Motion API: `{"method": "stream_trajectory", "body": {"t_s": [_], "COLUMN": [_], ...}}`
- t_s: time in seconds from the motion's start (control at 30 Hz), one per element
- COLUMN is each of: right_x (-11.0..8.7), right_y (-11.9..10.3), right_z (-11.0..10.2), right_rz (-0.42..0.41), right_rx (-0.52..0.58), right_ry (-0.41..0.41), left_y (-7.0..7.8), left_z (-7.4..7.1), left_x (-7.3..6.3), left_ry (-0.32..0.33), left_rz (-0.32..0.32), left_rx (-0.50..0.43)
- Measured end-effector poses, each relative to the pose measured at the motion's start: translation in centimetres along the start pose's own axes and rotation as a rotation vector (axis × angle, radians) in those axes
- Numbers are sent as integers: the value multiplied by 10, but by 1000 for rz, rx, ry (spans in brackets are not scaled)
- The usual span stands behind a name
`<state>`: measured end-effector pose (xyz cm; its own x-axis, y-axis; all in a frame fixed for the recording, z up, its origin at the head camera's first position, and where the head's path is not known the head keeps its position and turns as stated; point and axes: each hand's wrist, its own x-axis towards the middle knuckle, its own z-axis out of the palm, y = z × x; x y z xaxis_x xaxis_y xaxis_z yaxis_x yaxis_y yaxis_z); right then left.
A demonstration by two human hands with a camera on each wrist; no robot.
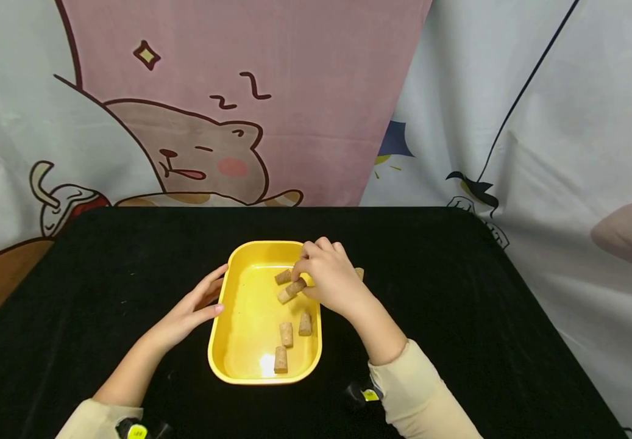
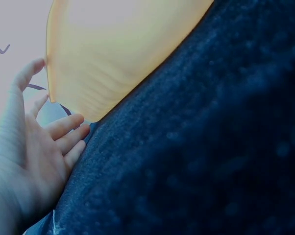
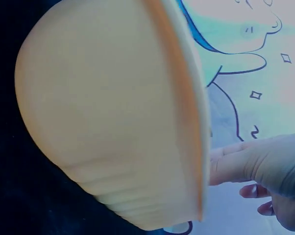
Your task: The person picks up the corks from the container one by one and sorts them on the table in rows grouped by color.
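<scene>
A yellow tray stands on the black cloth, with several wine corks inside. My left hand rests against its left side, fingers fairly straight and fingertips at the wall; the left wrist view shows that hand beside the tray's outer wall. Over the right rim reaches my right hand, its thumb and index finger pinching a darker cork. That cork overlaps a paler cork. In the right wrist view, the tray wall hides the fingertips of the right hand.
Another cork lies toward the tray's far end, and a standing-looking cork is near the right wall. Outside the tray, partly behind the right hand, a pale cork shows. A printed curtain hangs behind the black-covered table.
</scene>
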<state>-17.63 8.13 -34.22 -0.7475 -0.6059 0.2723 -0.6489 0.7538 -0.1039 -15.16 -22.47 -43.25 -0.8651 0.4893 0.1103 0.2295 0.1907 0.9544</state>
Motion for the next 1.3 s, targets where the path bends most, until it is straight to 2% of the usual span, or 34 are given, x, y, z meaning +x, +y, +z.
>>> {"method": "stream_trajectory", "body": {"t_s": [0.23,0.43,0.63,0.8,1.07,1.3], "right_x": [-8,-17,-27,-36,-46,-53], "right_y": [6,15,27,36,54,72], "right_z": [-12,-20,-25,-28,-35,-38], "right_rz": [-24,-46,-51,-35,2,31], "right_rx": [72,133,186,235,301,425], "right_ry": [36,66,80,78,77,79], "left_y": [0,0,0,1,0,1], "left_z": [0,0,1,1,1,1], "left_x": [0,0,-1,-1,-2,-2], "left_ry": [4,-3,6,14,9,6], "left_rz": [-5,18,4,-9,10,16], "left_rx": [2,4,7,10,12,14]}}
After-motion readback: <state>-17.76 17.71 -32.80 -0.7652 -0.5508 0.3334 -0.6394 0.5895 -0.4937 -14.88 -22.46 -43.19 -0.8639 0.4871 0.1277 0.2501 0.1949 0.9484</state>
